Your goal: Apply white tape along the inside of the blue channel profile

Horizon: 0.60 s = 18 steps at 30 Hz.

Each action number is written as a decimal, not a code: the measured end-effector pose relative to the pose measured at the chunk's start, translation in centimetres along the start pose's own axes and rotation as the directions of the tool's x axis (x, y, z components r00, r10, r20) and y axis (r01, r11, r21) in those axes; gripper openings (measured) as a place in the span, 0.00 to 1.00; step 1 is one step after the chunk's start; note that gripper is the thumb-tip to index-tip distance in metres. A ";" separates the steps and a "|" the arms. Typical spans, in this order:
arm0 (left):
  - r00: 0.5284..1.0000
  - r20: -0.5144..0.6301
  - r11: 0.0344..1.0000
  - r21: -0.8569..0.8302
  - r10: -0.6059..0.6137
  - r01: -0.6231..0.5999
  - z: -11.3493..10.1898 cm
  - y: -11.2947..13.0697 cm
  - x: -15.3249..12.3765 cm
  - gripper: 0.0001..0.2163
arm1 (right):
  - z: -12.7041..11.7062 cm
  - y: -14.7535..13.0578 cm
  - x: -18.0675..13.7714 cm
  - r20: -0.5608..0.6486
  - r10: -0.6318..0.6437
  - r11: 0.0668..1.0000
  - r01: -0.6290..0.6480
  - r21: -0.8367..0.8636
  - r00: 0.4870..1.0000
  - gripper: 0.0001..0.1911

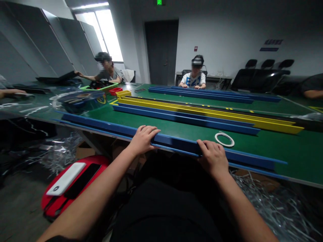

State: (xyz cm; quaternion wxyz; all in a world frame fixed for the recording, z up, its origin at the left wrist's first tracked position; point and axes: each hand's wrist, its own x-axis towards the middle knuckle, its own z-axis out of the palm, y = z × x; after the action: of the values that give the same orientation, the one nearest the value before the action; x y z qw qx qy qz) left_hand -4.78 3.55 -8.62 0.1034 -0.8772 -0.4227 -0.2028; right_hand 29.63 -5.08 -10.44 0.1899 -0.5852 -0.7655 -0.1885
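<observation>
A long blue channel strip (176,140) lies along the near edge of the green table, its open side facing me. My left hand (143,138) is wrapped over its middle, fingers on the far wall and thumb at the near edge. Farther right, my right hand (213,155) grips the same strip with fingers curled over the top. A roll of white tape (224,139) lies flat just behind the strip, near my right hand. Behind it rest another blue channel (181,117) and a yellow channel (252,121).
More blue channels (202,94) lie toward the far side, before a seated person (194,79). Another person (108,69) sits at left by a green tray (101,86). Red (116,91) and yellow bins (123,93) stand there. A red stool (75,181) holds a white power bank and phone.
</observation>
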 end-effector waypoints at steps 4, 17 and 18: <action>0.996 -0.030 0.994 0.055 -0.088 0.090 -0.8 -3.6 -1.3 0.35 | -0.8 1.0 -0.7 -0.001 0.017 1.000 -0.017 -0.010 1.000 0.33; 0.985 -0.027 0.985 -0.009 -0.171 0.170 0.0 -5.8 -1.5 0.30 | -1.5 -3.6 -3.0 -0.255 0.275 0.960 -0.252 0.118 0.927 0.25; 0.986 -0.028 0.987 -0.012 -0.163 0.163 0.1 -5.5 -1.4 0.30 | -1.3 -4.8 -3.5 -0.251 0.335 0.936 -0.290 0.200 0.908 0.20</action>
State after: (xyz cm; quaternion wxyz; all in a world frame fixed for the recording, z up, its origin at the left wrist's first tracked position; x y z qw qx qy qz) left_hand -9.83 6.03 -9.24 0.0885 -0.8372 -0.4904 -0.2252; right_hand 25.90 -9.81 -11.50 0.3702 -0.6509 -0.6392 -0.1752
